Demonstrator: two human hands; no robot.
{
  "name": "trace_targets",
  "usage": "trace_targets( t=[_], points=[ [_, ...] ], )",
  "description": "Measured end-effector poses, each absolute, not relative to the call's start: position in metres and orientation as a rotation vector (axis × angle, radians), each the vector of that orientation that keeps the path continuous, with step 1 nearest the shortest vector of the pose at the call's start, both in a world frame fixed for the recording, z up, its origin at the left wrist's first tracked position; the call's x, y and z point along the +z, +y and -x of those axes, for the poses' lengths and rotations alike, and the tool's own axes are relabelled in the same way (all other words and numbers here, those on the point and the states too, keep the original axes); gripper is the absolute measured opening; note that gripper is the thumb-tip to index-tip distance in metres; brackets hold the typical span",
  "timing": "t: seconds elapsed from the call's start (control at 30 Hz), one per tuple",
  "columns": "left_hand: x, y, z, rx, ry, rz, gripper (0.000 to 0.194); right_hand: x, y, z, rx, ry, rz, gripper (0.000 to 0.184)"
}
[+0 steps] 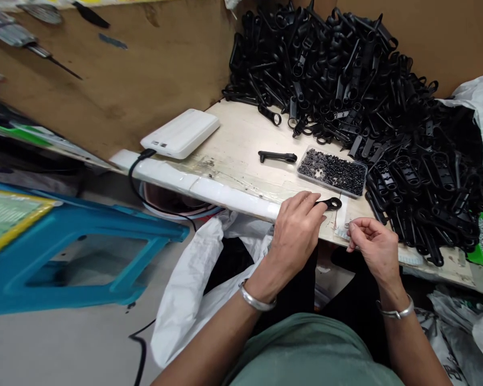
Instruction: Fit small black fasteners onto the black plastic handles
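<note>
My left hand (300,222) rests at the front edge of the worktable, its fingers closed over a black plastic handle-like part (333,203) whose ring end sticks out to the right. Just to its right, my right hand (373,244) is pinched, thumb against index finger; whatever lies between the fingertips is too small to make out. Behind both hands sits a shallow clear box (330,186) filled with tiny black pieces. Another black plastic part (278,156) lies alone on the tabletop, left of the box.
A large heap of black plastic parts (326,69) covers the back and right. A white power bank (181,134) with a black cable lies at left. A green tray (477,258) of small metal pieces stands far right. A blue plastic stool (84,297) is at lower left.
</note>
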State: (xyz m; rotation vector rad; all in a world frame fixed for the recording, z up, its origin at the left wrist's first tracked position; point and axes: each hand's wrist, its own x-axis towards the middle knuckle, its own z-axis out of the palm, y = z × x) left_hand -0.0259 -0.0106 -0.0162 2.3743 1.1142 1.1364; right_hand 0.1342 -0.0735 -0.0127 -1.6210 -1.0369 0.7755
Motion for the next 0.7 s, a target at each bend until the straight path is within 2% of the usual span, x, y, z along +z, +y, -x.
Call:
trace_targets(
  t=[0.1,0.17,0.47,0.7],
  points=[
    [-0.017,0.000,0.022,0.872,1.166,-2.521,0.017,-0.012,-0.070,-0.139,0.740,-1.092,1.628,0.019],
    [-0.021,0.001,0.020,0.816,1.146,-2.511,0.019,-0.010,-0.069,-0.143,0.714,-1.128,1.635,0.018],
    [-0.017,-0.015,0.014,1.136,0.901,-2.284,0.014,-0.011,-0.072,-0.146,0.682,-1.243,1.634,0.015],
    [-0.017,-0.030,-0.002,1.129,0.858,-1.518,0.015,-0.005,-0.079,-0.138,0.726,-1.191,1.622,0.014]
  ],
)
